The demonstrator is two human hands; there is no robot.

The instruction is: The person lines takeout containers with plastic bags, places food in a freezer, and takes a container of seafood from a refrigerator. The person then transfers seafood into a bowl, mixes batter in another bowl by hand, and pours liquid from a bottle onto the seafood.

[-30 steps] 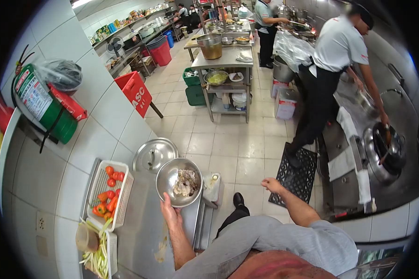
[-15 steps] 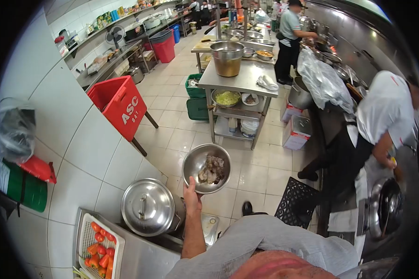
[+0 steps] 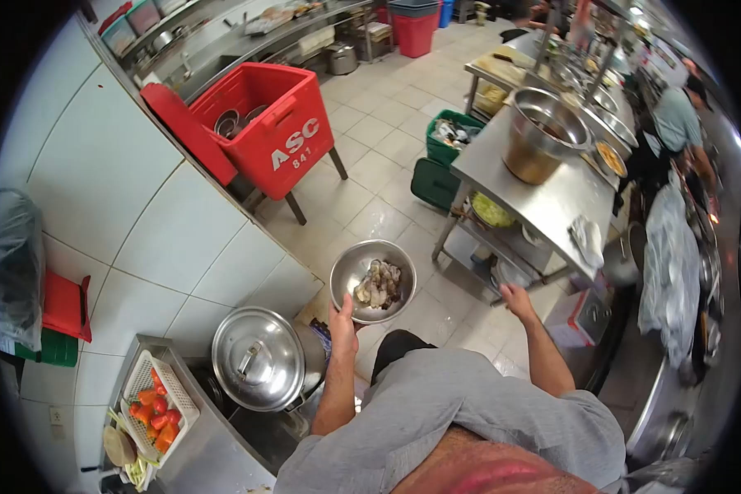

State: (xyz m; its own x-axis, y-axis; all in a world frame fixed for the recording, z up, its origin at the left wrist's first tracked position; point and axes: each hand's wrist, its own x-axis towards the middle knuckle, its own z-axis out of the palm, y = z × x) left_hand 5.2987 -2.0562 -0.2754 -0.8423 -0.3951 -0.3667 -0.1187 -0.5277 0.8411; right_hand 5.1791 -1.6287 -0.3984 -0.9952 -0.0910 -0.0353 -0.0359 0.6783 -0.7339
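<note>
A round steel bowl is held in my left hand, gripped at its lower left rim with the thumb over the edge. Pale and dark raw pieces, which look like seafood, lie inside it. My right hand hangs in front of the steel table, away from the bowl; its fingers look curled, and whether they are pressed together is too small to tell. Just left of my left forearm stands a large lidded steel pot.
A red cooler on legs stands beyond the tiled wall corner. The steel table carries a deep pot; a green bin is beside it. Another person is at the stoves, right. Tomatoes and peppers fill a white basket.
The view has swung left and forward, bringing the red cooler and steel table nearer. My left hand still carries the bowl. My right hand, out of sight half a second ago, shows again.
</note>
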